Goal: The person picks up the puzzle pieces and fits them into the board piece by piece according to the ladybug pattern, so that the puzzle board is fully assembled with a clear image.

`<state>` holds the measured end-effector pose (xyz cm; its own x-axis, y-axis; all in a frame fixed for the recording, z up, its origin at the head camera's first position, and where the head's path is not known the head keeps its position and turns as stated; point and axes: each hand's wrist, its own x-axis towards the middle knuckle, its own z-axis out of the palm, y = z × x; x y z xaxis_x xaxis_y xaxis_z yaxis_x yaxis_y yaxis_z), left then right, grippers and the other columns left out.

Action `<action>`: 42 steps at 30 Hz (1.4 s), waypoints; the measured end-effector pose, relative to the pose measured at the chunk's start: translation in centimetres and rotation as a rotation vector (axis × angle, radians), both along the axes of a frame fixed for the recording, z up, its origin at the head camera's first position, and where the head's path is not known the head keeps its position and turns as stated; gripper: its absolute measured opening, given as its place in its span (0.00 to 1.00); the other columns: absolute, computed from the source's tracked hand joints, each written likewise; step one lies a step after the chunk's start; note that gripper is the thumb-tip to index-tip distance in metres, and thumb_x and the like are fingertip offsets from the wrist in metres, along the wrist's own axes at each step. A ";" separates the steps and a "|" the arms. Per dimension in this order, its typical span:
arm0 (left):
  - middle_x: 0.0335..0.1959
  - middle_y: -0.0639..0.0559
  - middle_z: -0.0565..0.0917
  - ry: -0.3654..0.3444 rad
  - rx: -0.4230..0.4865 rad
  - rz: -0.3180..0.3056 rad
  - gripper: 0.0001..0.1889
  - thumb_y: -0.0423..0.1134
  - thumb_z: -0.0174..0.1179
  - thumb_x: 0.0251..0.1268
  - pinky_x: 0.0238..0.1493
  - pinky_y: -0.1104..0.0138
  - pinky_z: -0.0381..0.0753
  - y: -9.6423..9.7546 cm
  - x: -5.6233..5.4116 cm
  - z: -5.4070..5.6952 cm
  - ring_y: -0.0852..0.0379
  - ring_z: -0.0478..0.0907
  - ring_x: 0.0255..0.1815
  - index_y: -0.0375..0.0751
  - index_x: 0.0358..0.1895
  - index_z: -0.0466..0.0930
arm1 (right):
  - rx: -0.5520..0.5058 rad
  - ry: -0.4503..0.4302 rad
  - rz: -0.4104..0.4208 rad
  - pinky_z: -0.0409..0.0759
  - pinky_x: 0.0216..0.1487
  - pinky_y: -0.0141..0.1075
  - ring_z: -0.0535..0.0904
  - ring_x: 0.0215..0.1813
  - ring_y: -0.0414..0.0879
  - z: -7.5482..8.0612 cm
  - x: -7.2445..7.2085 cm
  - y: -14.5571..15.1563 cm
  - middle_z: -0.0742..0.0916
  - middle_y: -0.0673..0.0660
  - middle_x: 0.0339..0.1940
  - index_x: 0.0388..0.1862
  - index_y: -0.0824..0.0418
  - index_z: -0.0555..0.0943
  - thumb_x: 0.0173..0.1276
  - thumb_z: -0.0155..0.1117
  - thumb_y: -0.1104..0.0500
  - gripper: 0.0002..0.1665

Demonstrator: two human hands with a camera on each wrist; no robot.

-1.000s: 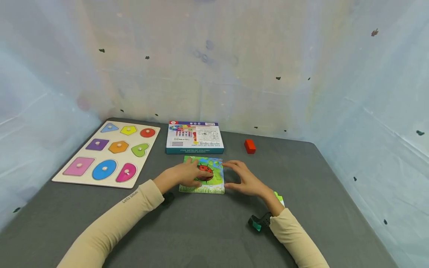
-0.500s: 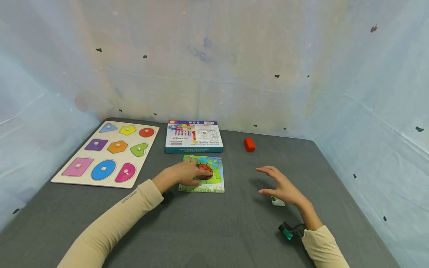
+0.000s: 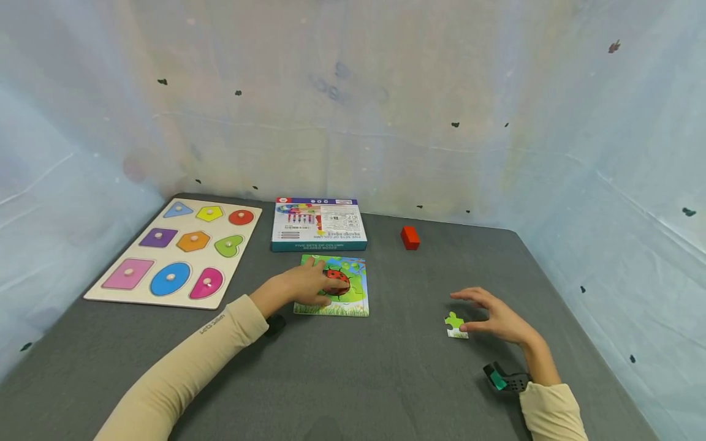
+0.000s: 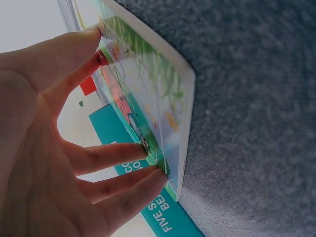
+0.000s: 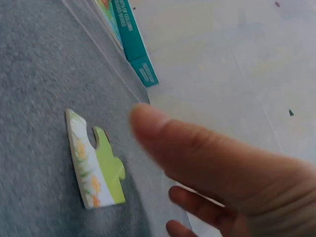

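Observation:
A ladybug jigsaw puzzle (image 3: 355,300) in a flat square board lies mid-table in the head view. My left hand (image 3: 300,285) rests on it with fingers spread; in the left wrist view the fingertips (image 4: 157,178) touch its surface. A loose jigsaw piece (image 3: 455,321), green and white with printed flowers, lies flat to the right. Beside that piece hovers my right hand (image 3: 502,320), thumb and fingers apart and holding nothing. The right wrist view shows the thumb (image 5: 177,140) apart from the piece (image 5: 101,170).
Behind the puzzle lies a teal-edged box (image 3: 320,226). A cream shape board (image 3: 190,282) with knobbed coloured pieces is at the left. One red block (image 3: 410,237) sits farther back, right of the box. A pale sheet (image 3: 353,122) hangs behind the grey table.
My right hand has moved from the puzzle's right edge rightward to the loose piece, uncovering it in the head view. The left hand has stayed on the puzzle.

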<state>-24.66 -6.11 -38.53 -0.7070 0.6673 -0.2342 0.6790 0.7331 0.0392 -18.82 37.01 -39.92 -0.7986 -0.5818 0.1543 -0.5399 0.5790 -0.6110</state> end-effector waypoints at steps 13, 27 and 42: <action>0.62 0.32 0.62 -0.026 0.022 0.020 0.28 0.54 0.55 0.65 0.46 0.46 0.74 0.0 0.0 0.0 0.32 0.60 0.60 0.65 0.69 0.61 | 0.136 -0.132 0.075 0.67 0.52 0.46 0.62 0.55 0.59 -0.2 0.3 0.1 0.70 0.65 0.56 0.62 0.68 0.68 0.54 0.73 0.55 0.39; 0.62 0.33 0.63 -0.022 -0.009 0.031 0.29 0.55 0.54 0.65 0.48 0.46 0.73 0.1 0.0 0.1 0.32 0.60 0.61 0.66 0.69 0.60 | 0.125 -0.130 0.040 0.70 0.45 0.37 0.68 0.48 0.49 -0.4 0.0 -0.3 0.75 0.60 0.49 0.56 0.63 0.73 0.57 0.71 0.55 0.30; 0.62 0.33 0.62 -0.005 0.004 0.025 0.29 0.55 0.54 0.65 0.47 0.47 0.73 -0.1 0.1 -0.1 0.32 0.61 0.60 0.66 0.69 0.60 | 0.046 -0.088 0.089 0.75 0.48 0.39 0.74 0.47 0.48 -0.9 -1.7 -5.4 0.80 0.54 0.49 0.59 0.63 0.74 0.60 0.68 0.53 0.30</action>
